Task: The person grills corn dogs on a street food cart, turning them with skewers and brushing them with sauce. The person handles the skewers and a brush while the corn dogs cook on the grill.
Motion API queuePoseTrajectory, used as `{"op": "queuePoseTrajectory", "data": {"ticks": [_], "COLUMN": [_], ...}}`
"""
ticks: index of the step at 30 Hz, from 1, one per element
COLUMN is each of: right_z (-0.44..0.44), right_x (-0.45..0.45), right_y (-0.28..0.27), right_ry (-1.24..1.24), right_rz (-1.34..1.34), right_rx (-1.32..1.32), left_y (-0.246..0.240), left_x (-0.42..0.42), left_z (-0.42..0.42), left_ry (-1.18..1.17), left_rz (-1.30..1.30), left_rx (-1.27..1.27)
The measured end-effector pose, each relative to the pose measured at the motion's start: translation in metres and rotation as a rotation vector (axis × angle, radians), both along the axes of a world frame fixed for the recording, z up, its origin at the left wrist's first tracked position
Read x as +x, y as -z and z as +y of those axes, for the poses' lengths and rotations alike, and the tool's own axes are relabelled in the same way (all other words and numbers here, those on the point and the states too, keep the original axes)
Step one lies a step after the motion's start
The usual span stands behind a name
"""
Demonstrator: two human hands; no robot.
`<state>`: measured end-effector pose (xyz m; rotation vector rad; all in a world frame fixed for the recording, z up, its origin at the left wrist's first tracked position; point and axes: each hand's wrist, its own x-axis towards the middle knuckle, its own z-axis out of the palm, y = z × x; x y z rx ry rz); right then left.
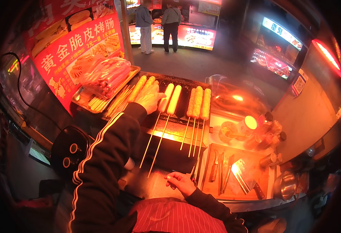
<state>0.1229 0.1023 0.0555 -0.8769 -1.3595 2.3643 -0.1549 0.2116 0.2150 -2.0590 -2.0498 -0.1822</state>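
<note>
My left hand (147, 97) reaches over the left end of a sausage grill (183, 97), its fingers on two browned sausages (137, 88). My hand hides their lower parts, so I cannot tell whether it grips one. Beside its thumb lie two smooth, pale sausages (174, 100) on long wooden skewers (158, 145). Farther right, three scored, browned sausages (199, 102) lie side by side, their skewers pointing towards me. My right hand (179, 183) hovers low in front of the grill, fingers loosely bent, nothing visible between them.
Left of the grill, a metal tray (93, 107) bears bagged sausages (106, 77) and bare sticks. At right, a cutting board (237, 174) holds a cleaver (243, 174) and other tools, with seasoning jars (265, 139) behind. A black stool-like object (69, 145) stands left. Two people (170, 21) stand beyond.
</note>
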Motion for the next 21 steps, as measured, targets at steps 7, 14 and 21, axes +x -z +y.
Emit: {"op": "queuePoseTrajectory", "data": {"ticks": [7, 14, 21], "right_z": [0.002, 0.002, 0.003], "right_x": [0.0, 0.001, 0.001], "right_y": [0.001, 0.006, 0.006], "right_ry": [-0.006, -0.028, -0.021], "right_rz": [0.006, 0.017, 0.003], "right_rx": [-0.006, -0.016, -0.026], "left_y": [0.005, 0.013, 0.006], "left_x": [0.003, -0.001, 0.0], "left_z": [0.004, 0.005, 0.007], "left_ry": [-0.017, -0.001, 0.072], "left_rz": [-0.026, -0.044, -0.159], "left_rx": [-0.012, 0.035, 0.071]}}
